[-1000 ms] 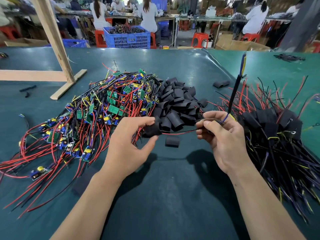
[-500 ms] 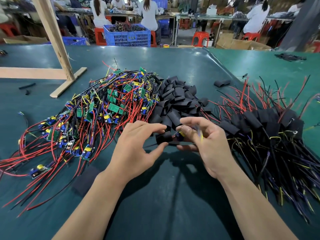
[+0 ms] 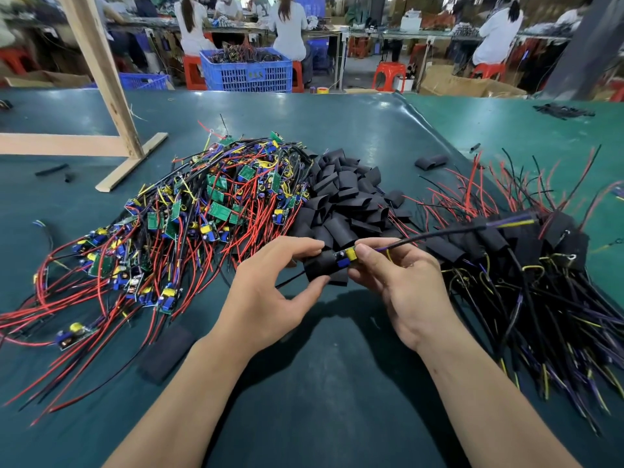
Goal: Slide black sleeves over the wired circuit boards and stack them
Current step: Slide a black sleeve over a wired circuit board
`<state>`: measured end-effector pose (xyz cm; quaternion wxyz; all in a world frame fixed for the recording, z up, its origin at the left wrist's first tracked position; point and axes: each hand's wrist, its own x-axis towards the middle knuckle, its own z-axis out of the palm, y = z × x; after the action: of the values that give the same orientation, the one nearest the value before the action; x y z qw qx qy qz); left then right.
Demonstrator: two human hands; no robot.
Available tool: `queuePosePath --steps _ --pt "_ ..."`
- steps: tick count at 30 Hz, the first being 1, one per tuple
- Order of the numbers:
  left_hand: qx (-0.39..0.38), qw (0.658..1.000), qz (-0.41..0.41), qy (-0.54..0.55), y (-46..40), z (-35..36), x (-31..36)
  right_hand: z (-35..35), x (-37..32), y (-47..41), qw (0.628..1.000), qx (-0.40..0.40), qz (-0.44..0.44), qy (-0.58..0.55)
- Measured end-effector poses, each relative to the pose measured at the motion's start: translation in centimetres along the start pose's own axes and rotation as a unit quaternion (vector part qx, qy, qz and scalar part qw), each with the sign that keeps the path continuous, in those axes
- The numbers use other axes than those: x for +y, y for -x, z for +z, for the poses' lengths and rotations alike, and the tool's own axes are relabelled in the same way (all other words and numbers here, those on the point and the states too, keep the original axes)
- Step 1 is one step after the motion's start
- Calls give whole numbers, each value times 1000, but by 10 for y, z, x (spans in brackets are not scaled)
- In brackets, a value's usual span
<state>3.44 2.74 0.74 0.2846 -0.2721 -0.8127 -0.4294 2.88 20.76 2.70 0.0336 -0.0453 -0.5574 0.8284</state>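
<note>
My left hand pinches a black sleeve between thumb and fingers, just above the green table. My right hand pinches a small circuit board with yellow and blue parts, whose end sits in the sleeve's mouth. Its black cable runs up to the right. A heap of bare wired boards lies to the left. Loose black sleeves are piled in the middle. The stack of sleeved boards lies on the right.
A flat black sleeve lies near my left forearm, another farther back. A wooden frame stands at the back left. Beyond the table edge are a blue crate, red stools and seated people.
The right hand has drawn the wires through the sleeve and now holds the board at its mouth. The cable, upright a second ago, now lies out to the right.
</note>
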Motion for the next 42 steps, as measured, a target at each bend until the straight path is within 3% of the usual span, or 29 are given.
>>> queuePosePath --steps 10,14,19,28,42 --pt "-7 999 -18 36 0 2 -2 0 -3 0 997 8 58 -56" --pt "1 999 -14 29 1 3 -3 -1 -4 1 995 -28 78 -59" --pt "6 999 -4 31 0 4 -4 -1 -3 2 999 -18 43 -7" --pt "23 996 -38 72 0 6 2 4 -1 5 998 -43 24 -32" --pt "18 999 9 27 -1 7 7 7 -1 12 997 -45 63 30"
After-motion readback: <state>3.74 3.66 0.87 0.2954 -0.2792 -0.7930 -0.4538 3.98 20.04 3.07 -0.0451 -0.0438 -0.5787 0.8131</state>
